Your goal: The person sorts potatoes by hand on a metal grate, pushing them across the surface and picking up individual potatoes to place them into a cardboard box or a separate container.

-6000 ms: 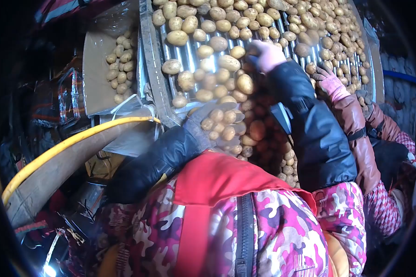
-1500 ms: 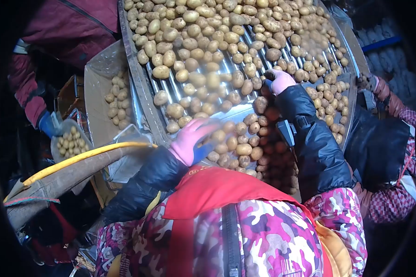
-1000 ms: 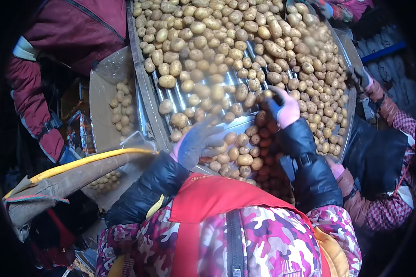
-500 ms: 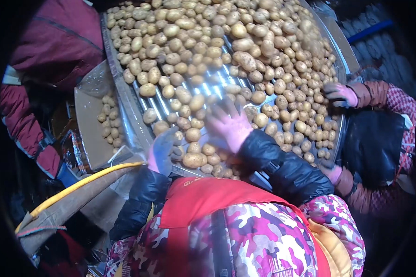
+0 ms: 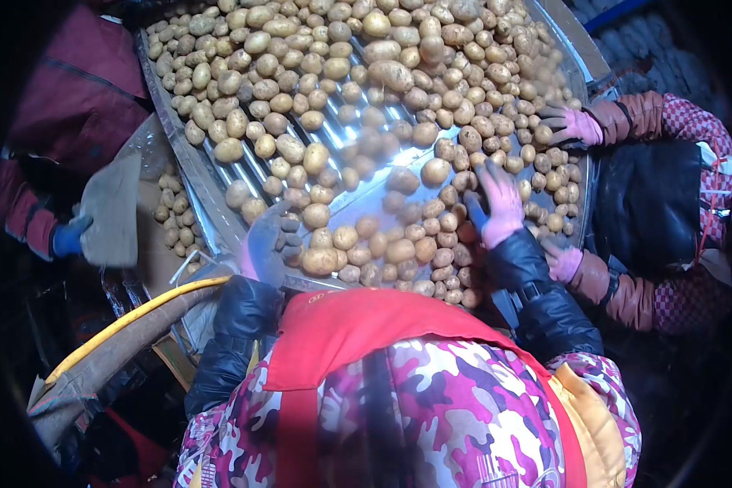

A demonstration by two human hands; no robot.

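View from above a person's chest, in a camouflage jacket with a red collar, looking down on a slanted table of metal rollers heaped with pale brown potatoes. The raised metal rim keeps them from rolling off the sides. The person's left hand, in a grey glove and blurred, is curled at the near left edge of the table against a large potato; whether it grips it cannot be told. The right hand, in a pink glove, lies open with fingers spread flat over the potatoes on the near right side, holding nothing, placed as if to feel across several at once. On the right a co-worker's two pink-gloved hands rest among the potatoes at that rim. Left of the table, a cardboard box holds smaller potatoes, close enough to reach from the rollers. A yellow hose curves past below it.
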